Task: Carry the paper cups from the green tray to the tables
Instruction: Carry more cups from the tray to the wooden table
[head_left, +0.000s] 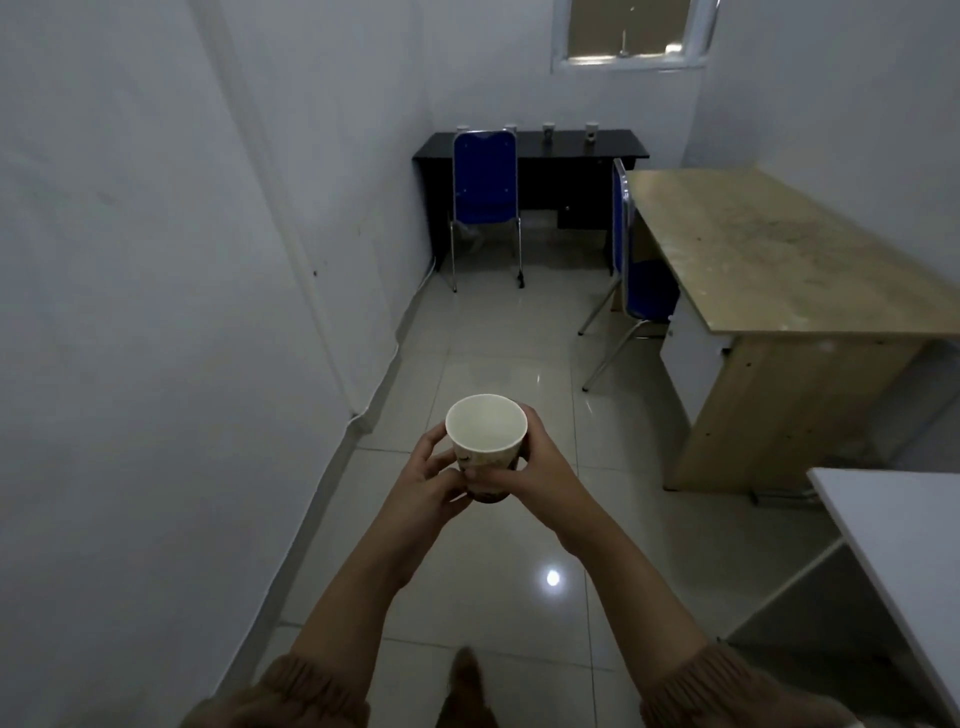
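I hold a white paper cup upright in front of me over the tiled floor, its mouth open and empty. My left hand grips its left side and base, and my right hand wraps its right side. Several paper cups stand in a row on the black table against the far wall. A long wooden table stands at the right. The green tray is out of view.
A blue chair is pushed up to the black table, and a second blue chair sits at the wooden table. A white tabletop juts in at the near right. A white wall runs along the left.
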